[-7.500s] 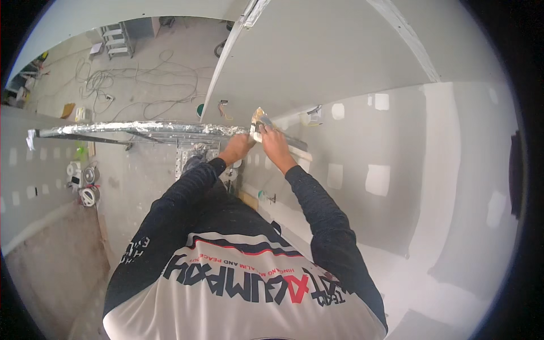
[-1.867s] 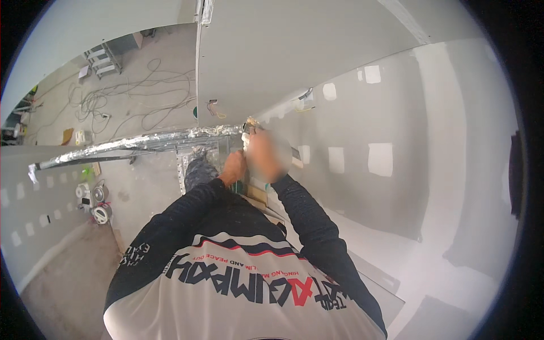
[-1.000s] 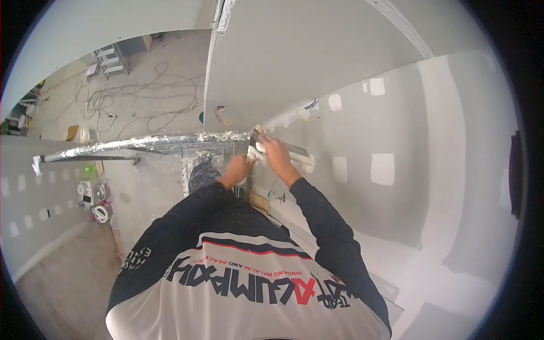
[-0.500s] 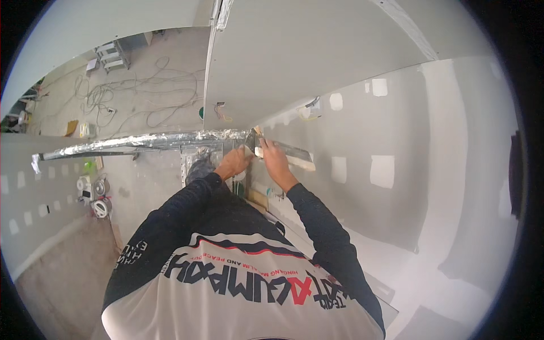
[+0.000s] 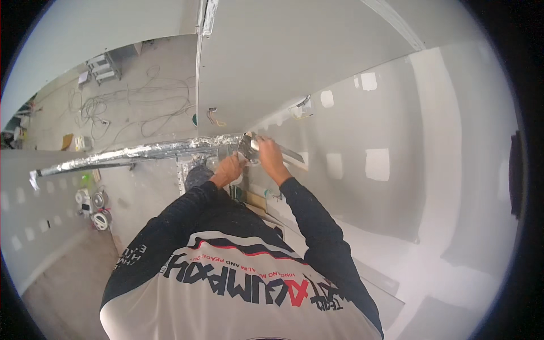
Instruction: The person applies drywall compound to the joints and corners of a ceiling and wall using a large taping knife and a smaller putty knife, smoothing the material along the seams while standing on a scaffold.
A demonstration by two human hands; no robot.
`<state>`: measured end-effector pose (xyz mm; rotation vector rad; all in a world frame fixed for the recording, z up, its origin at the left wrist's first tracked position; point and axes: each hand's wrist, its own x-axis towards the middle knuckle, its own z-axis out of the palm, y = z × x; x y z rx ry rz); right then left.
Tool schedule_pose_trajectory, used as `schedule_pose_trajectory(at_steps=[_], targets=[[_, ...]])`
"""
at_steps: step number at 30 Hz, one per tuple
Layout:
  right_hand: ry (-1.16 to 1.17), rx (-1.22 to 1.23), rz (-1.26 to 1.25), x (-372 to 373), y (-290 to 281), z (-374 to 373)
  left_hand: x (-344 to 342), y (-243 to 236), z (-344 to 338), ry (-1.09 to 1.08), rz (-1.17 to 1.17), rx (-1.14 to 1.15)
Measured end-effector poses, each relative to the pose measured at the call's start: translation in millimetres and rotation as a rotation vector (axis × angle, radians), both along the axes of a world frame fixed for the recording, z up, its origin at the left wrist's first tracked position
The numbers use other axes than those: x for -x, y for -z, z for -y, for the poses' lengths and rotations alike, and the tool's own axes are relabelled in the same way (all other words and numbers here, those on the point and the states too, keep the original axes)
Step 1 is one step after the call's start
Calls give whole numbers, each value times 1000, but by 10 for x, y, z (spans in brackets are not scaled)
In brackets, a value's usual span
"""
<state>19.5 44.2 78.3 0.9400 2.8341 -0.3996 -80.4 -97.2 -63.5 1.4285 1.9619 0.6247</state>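
Note:
Both my hands meet in front of me at the splattered metal bar's right end. My left hand (image 5: 228, 169) is closed around the handle of a putty knife (image 5: 247, 149), whose broad grey blade points up toward my right hand. My right hand (image 5: 270, 154) is wrapped around a long, flat taping knife (image 5: 294, 157) with a pale edge. That tool runs off to the right behind my fingers, which hide its middle. The two tools overlap, and I cannot tell whether they touch.
A long metal bar (image 5: 141, 151), caked with white, crosses at left. Grey wallboard (image 5: 357, 124) with white filler patches stands to the right, with wires (image 5: 214, 117) poking from a panel opening. Cables (image 5: 96, 107) and a stepladder (image 5: 103, 69) lie beyond. Below the bar are taped rolls (image 5: 101, 220).
My right hand has shifted slightly left and turned its long tool steeper, so less of it shows. The putty knife's blade now shows broader between my hands. The whole view has shifted a little.

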Motion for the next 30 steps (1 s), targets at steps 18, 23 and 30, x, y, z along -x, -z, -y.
schedule_pose_trajectory(at_steps=[18,23,30], targets=[[131,-85,-27,22,182,3,-22,-707,-54,68,11,4],[-41,-230,-165,-354,67,258,-25,-773,-14,58,-44,6],[-23,-169,-9,-91,-30,246,-73,-615,-53,-95,169,35]])
